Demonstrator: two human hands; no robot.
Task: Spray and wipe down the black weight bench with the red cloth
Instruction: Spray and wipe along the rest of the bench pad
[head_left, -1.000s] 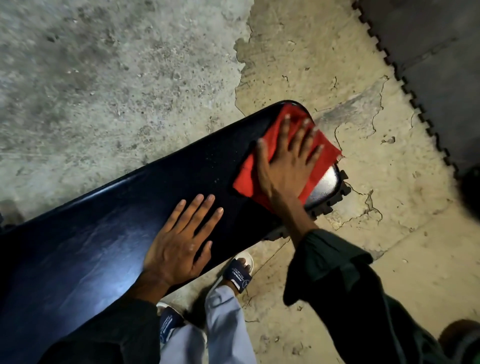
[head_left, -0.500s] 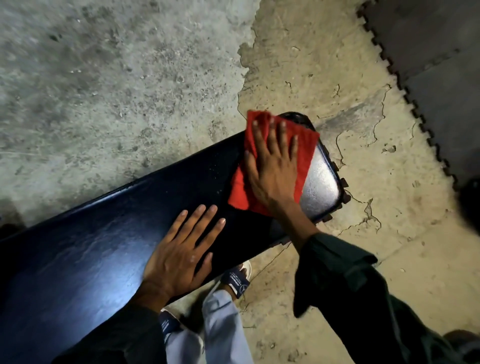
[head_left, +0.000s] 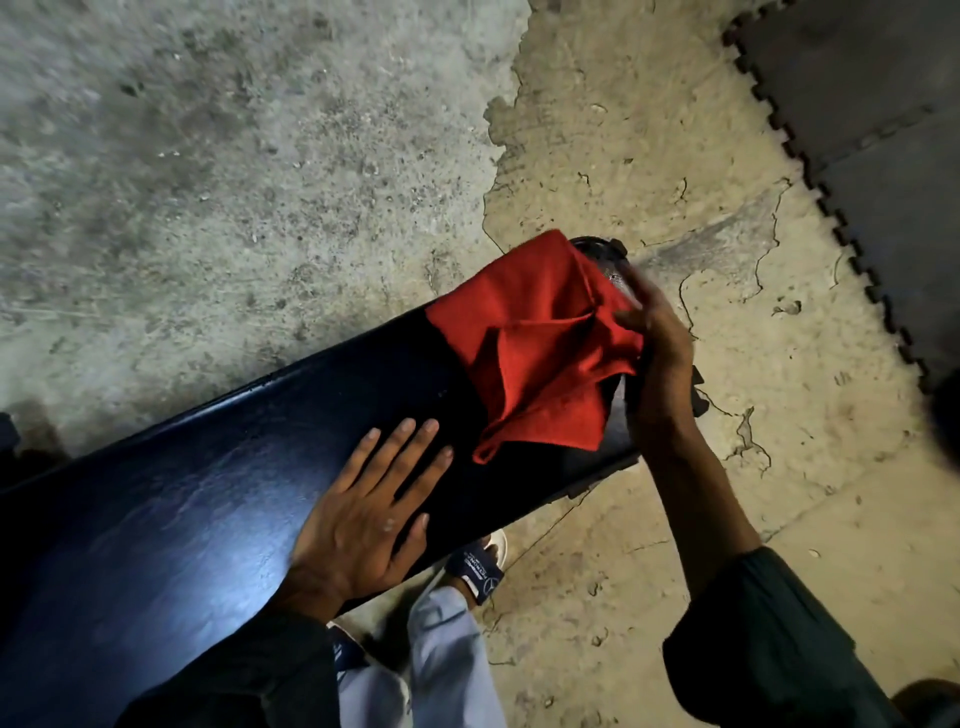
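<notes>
Black weight bench (head_left: 171, 499) runs diagonally from lower left to upper right; its left end is cut off by the frame edge, so full length can't be told. Glossy pad surface w/ a pale glare patch near the left hand.

Red cloth (head_left: 540, 348) lies bunched and creased over the far right end of the bench, covering most of that end; one corner trails down toward the near edge, just beside the left fingertips but not touching them. What's under the cloth is hidden.

Right hand (head_left: 660, 348) is at the bench's end, on the cloth's right edge. Thumb lies on the red fabric; the other fingers are motion-blurred and partly behind the cloth and the bench end, so can't tell whether they pinch it or only press. Bit of dark bench frame pokes out above and right of the hand, detail too blurry.

Left hand (head_left: 363, 519) rests flat on the pad, fingers straight and spread wide, holding nothing.

Dark sleeves on both arms. Below the bench: pale trouser leg (head_left: 447, 654) and a dark sandal (head_left: 480, 569), partly hidden by the bench edge. Cracked concrete floor (head_left: 208, 182); interlocking dark mat (head_left: 883, 130) upper right, cut off at the frame.
</notes>
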